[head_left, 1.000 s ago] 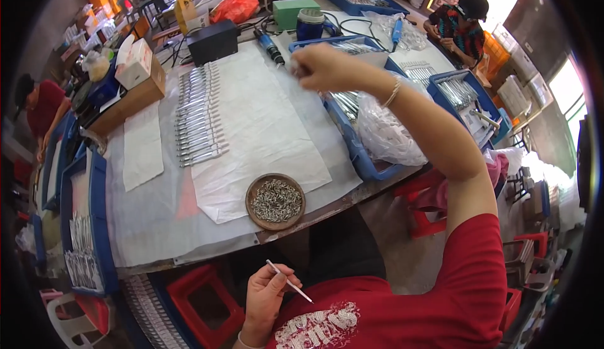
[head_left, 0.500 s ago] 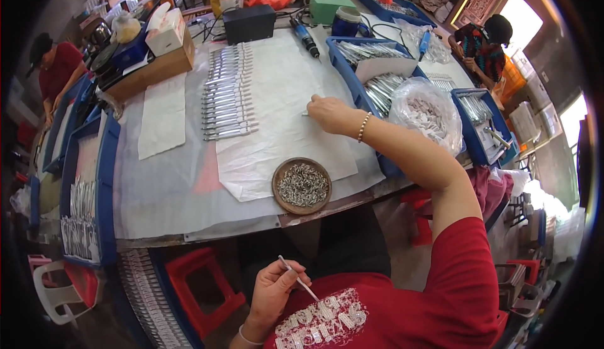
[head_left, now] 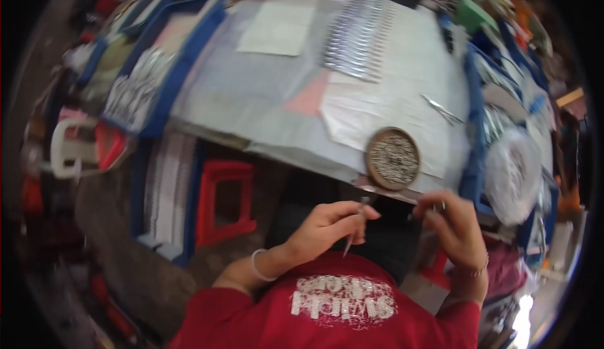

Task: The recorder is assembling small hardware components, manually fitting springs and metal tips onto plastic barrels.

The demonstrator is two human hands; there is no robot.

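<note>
Both the left hand (head_left: 330, 228) and the right hand (head_left: 453, 226) are raised in front of the red shirt (head_left: 251, 311), just on the person's side of the near edge of the bench (head_left: 217, 106) and well apart from each other. The left one is closed, pinching a thin rod (head_left: 350, 241) between thumb and fingers; the rod slants, its upper end poking out above the fingertips and its narrow lower end pointing down toward the shirt, to the left of the right hand. The right one has its fingers bent toward the thumb and is turned inward, but blur hides the fingertips, so I cannot tell whether they grip anything. Beyond the hands, a round brown bowl (head_left: 370, 157) filled with small metal pieces (head_left: 394, 159) sits close to the bench edge, lying between the two hands from left to right and touching neither. Under and behind the bowl spreads a white sheet (head_left: 409, 84), with some slim silvery pieces (head_left: 443, 111) on its right part, farther out than the bowl. A column of silvery rods (head_left: 357, 37) lies side by side at the sheet's far left, well away from the left hand. On the right of the bench, a blue tray (head_left: 474, 129) stands with a clear plastic bag (head_left: 516, 176) at its near end, beyond the right hand.
</note>
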